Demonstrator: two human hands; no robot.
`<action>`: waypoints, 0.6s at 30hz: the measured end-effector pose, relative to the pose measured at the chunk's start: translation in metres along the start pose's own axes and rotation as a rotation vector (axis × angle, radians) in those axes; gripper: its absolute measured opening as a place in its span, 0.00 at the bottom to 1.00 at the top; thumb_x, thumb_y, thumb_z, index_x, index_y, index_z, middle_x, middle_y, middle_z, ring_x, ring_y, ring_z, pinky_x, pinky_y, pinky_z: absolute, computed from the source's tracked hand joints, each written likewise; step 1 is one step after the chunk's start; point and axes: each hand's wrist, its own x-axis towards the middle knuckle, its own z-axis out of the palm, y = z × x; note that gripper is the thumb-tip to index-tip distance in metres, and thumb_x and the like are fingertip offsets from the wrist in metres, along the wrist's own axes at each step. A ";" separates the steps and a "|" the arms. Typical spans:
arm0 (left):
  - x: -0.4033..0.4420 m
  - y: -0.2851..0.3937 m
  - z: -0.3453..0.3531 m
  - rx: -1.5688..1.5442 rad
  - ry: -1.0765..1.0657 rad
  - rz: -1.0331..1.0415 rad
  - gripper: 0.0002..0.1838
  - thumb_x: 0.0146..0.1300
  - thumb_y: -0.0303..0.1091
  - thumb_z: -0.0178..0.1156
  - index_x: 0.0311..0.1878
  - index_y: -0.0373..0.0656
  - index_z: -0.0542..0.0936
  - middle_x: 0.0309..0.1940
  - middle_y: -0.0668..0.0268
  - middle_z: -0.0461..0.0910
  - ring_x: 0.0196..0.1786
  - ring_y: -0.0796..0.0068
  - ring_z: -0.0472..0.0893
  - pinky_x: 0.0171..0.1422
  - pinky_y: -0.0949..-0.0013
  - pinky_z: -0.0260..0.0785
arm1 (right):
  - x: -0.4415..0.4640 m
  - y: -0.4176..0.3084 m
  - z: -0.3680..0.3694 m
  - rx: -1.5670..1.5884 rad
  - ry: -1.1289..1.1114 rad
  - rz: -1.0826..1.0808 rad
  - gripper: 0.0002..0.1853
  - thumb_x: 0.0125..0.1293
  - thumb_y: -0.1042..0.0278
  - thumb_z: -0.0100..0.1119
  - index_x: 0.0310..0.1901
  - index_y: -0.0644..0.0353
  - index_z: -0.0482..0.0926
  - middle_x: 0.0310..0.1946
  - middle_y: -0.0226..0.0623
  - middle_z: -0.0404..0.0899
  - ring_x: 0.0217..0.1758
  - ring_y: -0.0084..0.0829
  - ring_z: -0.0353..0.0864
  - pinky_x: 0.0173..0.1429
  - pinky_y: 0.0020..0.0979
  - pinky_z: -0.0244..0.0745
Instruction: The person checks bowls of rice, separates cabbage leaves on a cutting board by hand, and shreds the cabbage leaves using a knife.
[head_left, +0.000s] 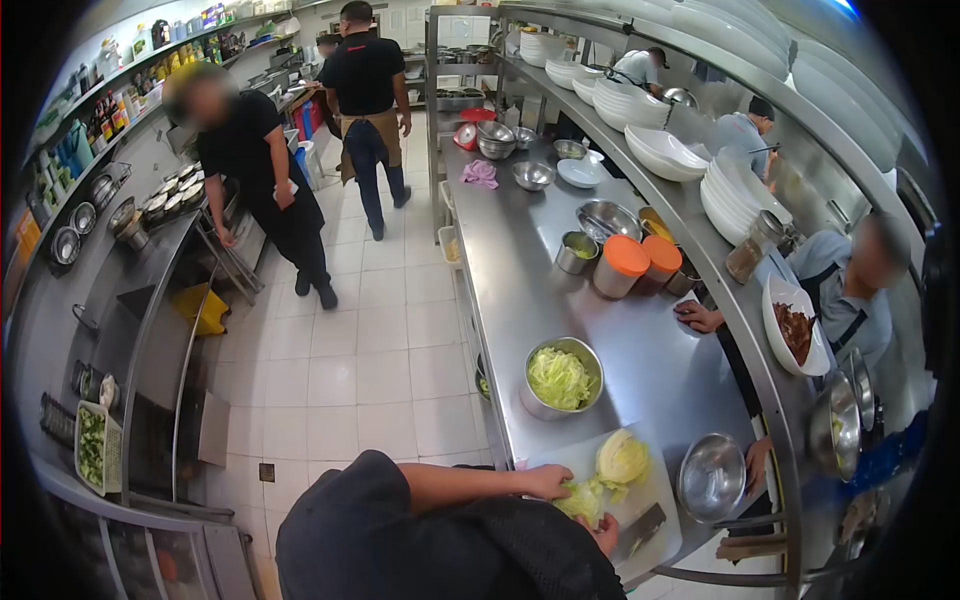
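On the white cutting board (655, 480) lies a pile of cut lettuce (583, 500), pale green. My left hand (547, 482) is at its left side with fingers curled against the leaves. At the near right side of the same pile, my right hand (606, 535) presses in, its fingers partly hidden by the leaves. Beyond them on the board rests a larger piece of lettuce head (623, 458). A knife (642, 530) with a broad blade lies flat to the right of my right hand. A steel pot (562, 400) holding shredded lettuce stands just past the board.
An empty-looking steel bowl (712, 477) sits right of the board. Orange-lidded containers (622, 265) stand farther along the steel counter (530, 255). A shelf of white bowls (630, 105) overhangs the right side. Across the counter a person's hand (700, 316) rests on it. Two people stand on the tiled floor (330, 385).
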 end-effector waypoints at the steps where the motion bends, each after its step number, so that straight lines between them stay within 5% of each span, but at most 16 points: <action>1: -0.003 0.004 -0.002 -0.066 0.004 -0.005 0.30 0.60 0.42 0.68 0.61 0.31 0.80 0.50 0.44 0.84 0.52 0.50 0.84 0.59 0.57 0.75 | -0.002 -0.003 0.000 0.014 -0.004 -0.014 0.46 0.53 0.71 0.81 0.71 0.65 0.63 0.63 0.50 0.68 0.58 0.38 0.73 0.61 0.38 0.72; 3: -0.008 0.017 -0.010 -0.126 0.008 -0.008 0.29 0.59 0.41 0.68 0.60 0.31 0.81 0.49 0.45 0.85 0.51 0.53 0.85 0.59 0.59 0.75 | 0.002 0.005 0.002 0.034 -0.009 -0.031 0.44 0.53 0.71 0.81 0.69 0.64 0.64 0.61 0.48 0.68 0.57 0.38 0.73 0.61 0.38 0.71; 5: -0.013 0.030 -0.017 -0.326 -0.055 -0.099 0.25 0.59 0.39 0.69 0.57 0.32 0.84 0.44 0.50 0.87 0.46 0.62 0.86 0.54 0.63 0.76 | 0.015 0.028 0.002 -0.018 0.081 -0.211 0.41 0.51 0.66 0.85 0.63 0.62 0.68 0.48 0.38 0.74 0.43 0.30 0.79 0.44 0.34 0.78; 8: -0.011 0.029 -0.015 -0.376 -0.057 -0.076 0.23 0.59 0.38 0.69 0.55 0.33 0.85 0.39 0.54 0.88 0.42 0.67 0.85 0.51 0.65 0.75 | -0.005 -0.001 0.003 0.030 0.024 -0.074 0.41 0.53 0.71 0.81 0.65 0.62 0.66 0.55 0.43 0.68 0.53 0.34 0.72 0.58 0.36 0.72; 18: -0.004 0.031 -0.009 -0.316 -0.024 0.015 0.21 0.60 0.40 0.67 0.49 0.32 0.86 0.34 0.53 0.86 0.38 0.66 0.85 0.46 0.62 0.75 | 0.013 0.027 0.000 0.063 0.019 -0.122 0.41 0.53 0.70 0.81 0.66 0.63 0.66 0.57 0.45 0.70 0.54 0.35 0.74 0.56 0.36 0.74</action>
